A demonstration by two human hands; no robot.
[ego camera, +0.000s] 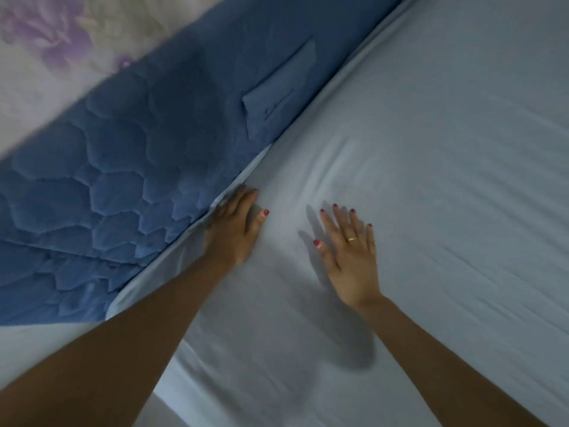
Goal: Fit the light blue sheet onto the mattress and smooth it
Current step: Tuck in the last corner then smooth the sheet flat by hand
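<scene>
The bed fills nearly everything I see, with a pale wall or cloth printed with purple flowers blurred in the far left corner. The light blue sheet is the biggest thing here: it lies spread over the top of the mattress from the near edge to the far right, mostly flat, with soft ripples fanning out ahead of my fingers and long faint creases running off to the right. Along its left edge stands a darker blue quilted panel, stitched in a honeycomb pattern, running diagonally from the lower left up to the top; I cannot tell whether it is the mattress side or a padded bed frame. A smooth rectangular patch or label of the same blue sits on it near the seam. A strip of the sheet's edge shows folded down between that panel and the top surface.

My left hand is at that seam, palm down, fingers pushed into the gap so their tips are hidden, thumb lying out on the sheet. My right hand is just beside it, apart from it, fingers straight and fanned wide, flat above or on the sheet, holding nothing. A gold ring sits on one of its fingers, and my nails are painted red
</scene>
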